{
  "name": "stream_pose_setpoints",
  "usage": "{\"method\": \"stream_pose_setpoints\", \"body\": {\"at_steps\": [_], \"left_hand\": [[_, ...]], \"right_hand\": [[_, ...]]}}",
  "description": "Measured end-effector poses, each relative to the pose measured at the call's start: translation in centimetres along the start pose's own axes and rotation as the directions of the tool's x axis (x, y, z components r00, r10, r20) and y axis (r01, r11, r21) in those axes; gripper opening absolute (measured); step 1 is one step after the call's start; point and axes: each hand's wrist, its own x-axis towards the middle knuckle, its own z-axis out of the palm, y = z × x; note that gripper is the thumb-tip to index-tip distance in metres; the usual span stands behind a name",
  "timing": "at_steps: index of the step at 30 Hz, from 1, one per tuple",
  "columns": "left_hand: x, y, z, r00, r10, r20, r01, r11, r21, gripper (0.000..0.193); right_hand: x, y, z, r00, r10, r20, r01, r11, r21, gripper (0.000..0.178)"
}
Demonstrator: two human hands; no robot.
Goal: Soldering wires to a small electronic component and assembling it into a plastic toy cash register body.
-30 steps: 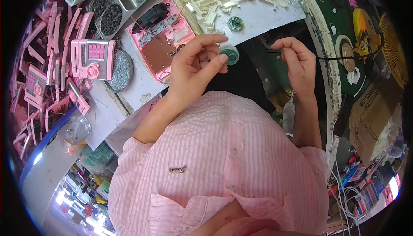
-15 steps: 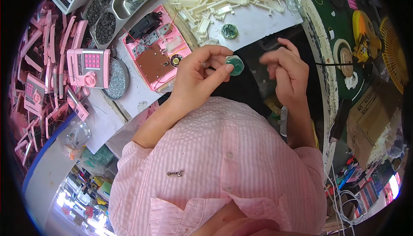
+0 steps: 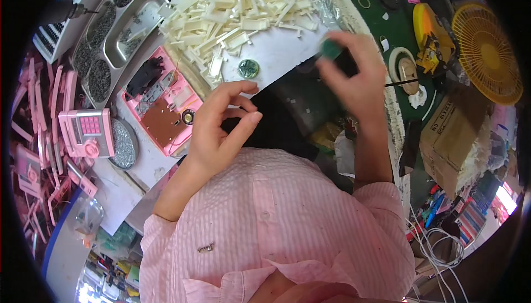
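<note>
Right hand (image 3: 362, 82) grasping the small green piece (image 3: 331, 50), blurred at its fingers! Left hand (image 3: 213, 137) released, fingers parted. It looks light, probably stiff, best pinched by the rim.

1. A loose shirt (image 3: 232, 214) covered the torso, pale pink with narrow whitish stripes and a lightly puckered weave.
2. Its short, wide sleeves (image 3: 379, 197) were of the same striped cloth.
3. A plainer, deeper pink placket (image 3: 265, 195) ran down the front, with a small round button (image 3: 265, 214).
4. The collar (image 3: 213, 289) was pink and open at the neck.
5. A small, dark metallic ornament (image 3: 206, 247) sat on the left chest.
6. Left hand (image 3: 218, 129) and right hand (image 3: 359, 76) were bare.
</note>
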Motion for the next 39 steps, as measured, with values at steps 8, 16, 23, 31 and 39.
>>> {"method": "stream_pose_setpoints", "body": {"at_steps": [8, 16, 23, 31, 39], "left_hand": [[-0.8, 0.9, -2.3, 0.990, 0.144, -0.006, -0.132, 0.924, 0.359, 0.026], [-3.2, 0.0, -3.9, 0.976, 0.201, -0.087, -0.168, 0.941, 0.295, 0.027], [-3.9, 0.0, -4.5, 0.974, 0.214, -0.080, -0.181, 0.937, 0.299, 0.025], [-5.1, 0.5, -5.8, 0.964, 0.229, -0.138, -0.178, 0.935, 0.307, 0.023], [-6.8, -0.3, -7.9, 0.917, 0.245, -0.315, -0.123, 0.925, 0.359, 0.012]], "right_hand": [[4.0, 8.0, -1.9, 0.981, 0.121, -0.153, -0.171, 0.912, -0.373, 0.038], [4.3, 9.0, -0.2, 0.983, 0.165, -0.085, -0.186, 0.889, -0.419, 0.040], [4.1, 8.9, -0.4, 0.973, 0.208, -0.099, -0.229, 0.918, -0.325, 0.043], [3.1, 6.3, -1.0, 0.961, 0.110, -0.253, -0.182, 0.943, -0.279, 0.031], [0.2, 3.3, -0.4, 0.919, 0.370, -0.136, -0.385, 0.918, -0.100, 0.016]]}}
